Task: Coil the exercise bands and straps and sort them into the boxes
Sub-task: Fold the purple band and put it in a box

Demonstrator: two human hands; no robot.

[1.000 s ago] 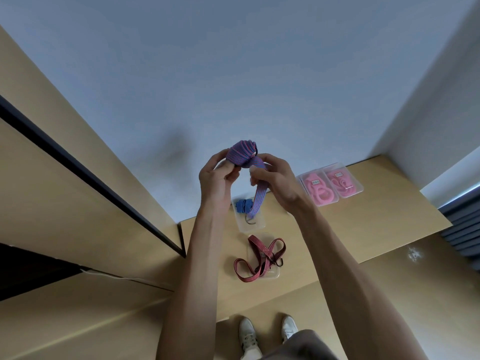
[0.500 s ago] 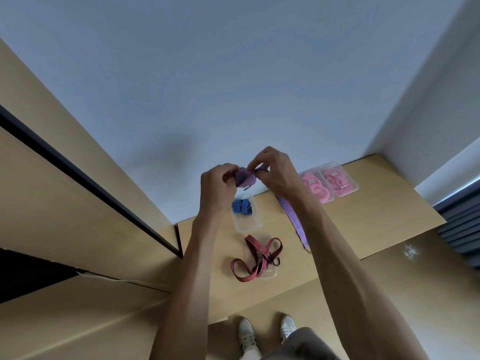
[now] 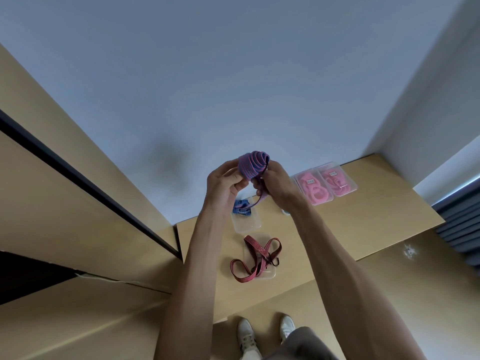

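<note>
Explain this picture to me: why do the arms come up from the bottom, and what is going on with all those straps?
There is no machine here. The camera sits on a person's head and looks down, so you see their own arms, and their shoes at the bottom. The left hand and the right hand hold a purple strap up in front of a pale wall. Most of it is wound into a coil, and a loose tail hangs from the right hand's fingers. Below is a wooden table. On it, a clear box holds a blue strap, a red strap lies uncoiled across another clear box, and two boxes at the right hold pink bands.
</note>
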